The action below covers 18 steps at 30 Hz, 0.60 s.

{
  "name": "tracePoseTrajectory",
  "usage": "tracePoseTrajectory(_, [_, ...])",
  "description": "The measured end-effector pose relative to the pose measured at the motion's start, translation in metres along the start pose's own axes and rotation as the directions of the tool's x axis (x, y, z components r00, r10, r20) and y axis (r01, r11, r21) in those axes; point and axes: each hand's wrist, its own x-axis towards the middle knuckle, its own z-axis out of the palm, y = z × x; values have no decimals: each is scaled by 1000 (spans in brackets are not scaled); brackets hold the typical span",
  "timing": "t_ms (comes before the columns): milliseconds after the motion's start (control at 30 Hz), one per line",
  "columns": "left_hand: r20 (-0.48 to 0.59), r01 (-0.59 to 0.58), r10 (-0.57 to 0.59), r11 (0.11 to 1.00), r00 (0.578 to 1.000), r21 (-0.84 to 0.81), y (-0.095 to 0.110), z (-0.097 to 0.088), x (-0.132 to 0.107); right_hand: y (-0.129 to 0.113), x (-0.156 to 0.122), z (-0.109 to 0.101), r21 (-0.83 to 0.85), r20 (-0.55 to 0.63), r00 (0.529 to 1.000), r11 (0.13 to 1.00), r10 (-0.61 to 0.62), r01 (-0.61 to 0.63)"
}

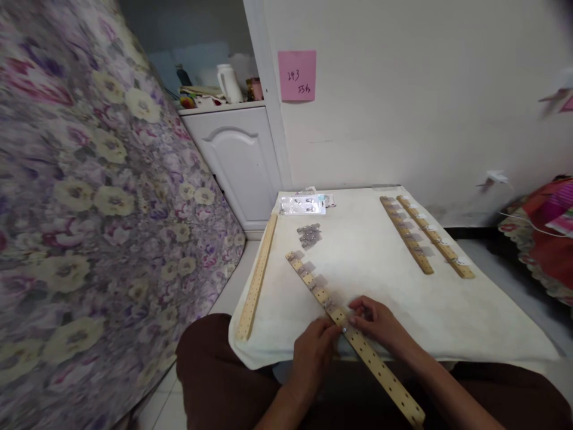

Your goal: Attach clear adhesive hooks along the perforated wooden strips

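left hand (316, 352) + right hand (380, 325) both pinched narrow on holed strip (313, 286), near bench (447, 310) edge, 6 o'clock. strip tail overhangs toward 5. lean on it and it probably tips, flinging little clear bits (320, 279).

**View:** head, one camera, worn by the seated person.

**Direction:** forward and down, over the near edge of a low table (380, 251).

**Field:**
- The table runs from the lower centre up to mid-frame.
- There it meets a white wall (403, 107), which fills the upper right.

**Nearness:**
- Close. The left hand (313, 352) and right hand (380, 325) sit at lower centre.
- The wearer's brown-clad lap (215, 376) lies along the bottom edge.

**Left half:** a floral fabric surface (89, 209), very near and blurred.

**Upper centre:** a white cabinet (242, 161), farther back.

**Lens:** wide, with lines bowing towards the frame edges.
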Motion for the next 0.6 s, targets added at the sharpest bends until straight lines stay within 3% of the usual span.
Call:
tracePoseTrajectory(100, [-9, -14, 14, 999, 1000, -32, -2, 1, -1, -2, -9, -9, 88, -11, 999, 996, 35, -34])
tracePoseTrajectory(267, [-61, -7, 0, 993, 998, -114, -5, 3, -2, 14, -49, -35, 67, -115, 991, 996, 67, -60])
tracePoseTrajectory(433, [-80, 27, -38, 989, 996, -143, -7, 5, -2, 44, -103, -48, 123, 13, 972, 964, 236, -236])
tracePoseTrajectory(600, [-83, 34, -51, 981, 995, -190, -9, 7, -3, 61, -131, -32, 274, 169, 925, 885, 340, -375])
